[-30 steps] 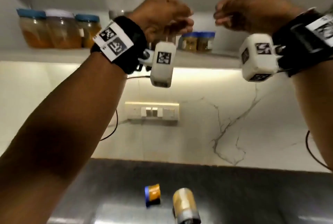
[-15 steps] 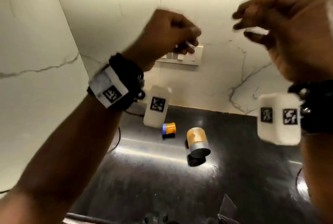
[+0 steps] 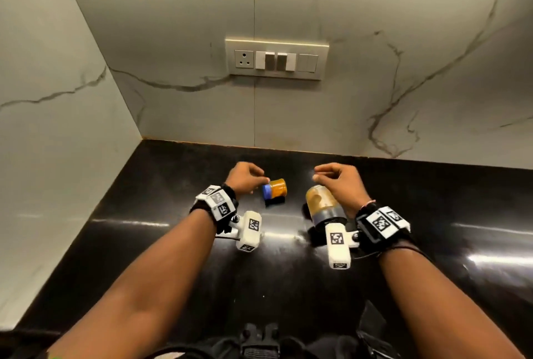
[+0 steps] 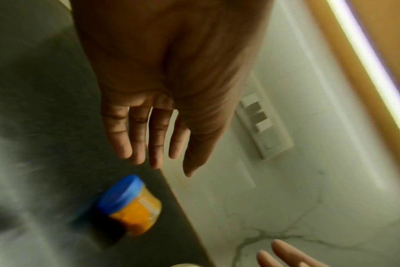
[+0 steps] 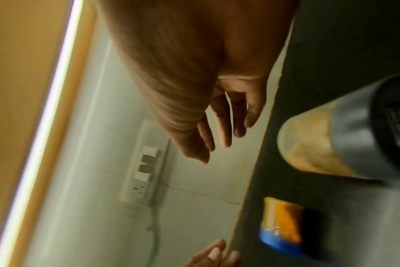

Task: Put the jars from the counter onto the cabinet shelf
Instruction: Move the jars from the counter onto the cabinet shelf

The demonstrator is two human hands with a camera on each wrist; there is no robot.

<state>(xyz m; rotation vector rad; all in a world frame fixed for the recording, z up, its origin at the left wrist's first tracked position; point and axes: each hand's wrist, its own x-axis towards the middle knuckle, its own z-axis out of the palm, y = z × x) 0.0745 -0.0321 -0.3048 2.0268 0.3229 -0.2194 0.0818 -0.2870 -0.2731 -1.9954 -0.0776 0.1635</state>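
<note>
Since the earlier frames both hands had come down from the height of the cabinet shelf to just above the black counter (image 3: 432,214), and the head view had tilted down with them, so the shelf and its jars were out of sight. Two jars were on the counter, near each other and apart. The small blue-lidded jar (image 3: 274,188) lay tipped with its lid toward the left hand (image 3: 245,181); it was filled with a bright orange-yellow powder or paste that packed almost the whole clear body. The larger grey-lidded jar (image 3: 324,205) was leaning or lying with its dark lid toward the person, and held a paler tan powder that coated the walls unevenly and did not fill it. In the left wrist view the left hand's fingers (image 4: 137,137) were straight and slightly spread, hovering just above the blue lid and holding nothing; whether a fingertip touched the lid could not be told. The right hand (image 3: 339,182) hung over the far end of the grey-lidded jar, fingers (image 5: 226,122) loosely extended and empty. A white switch plate (image 3: 277,59) sat on the veined marble wall (image 3: 403,41) behind the counter.
</note>
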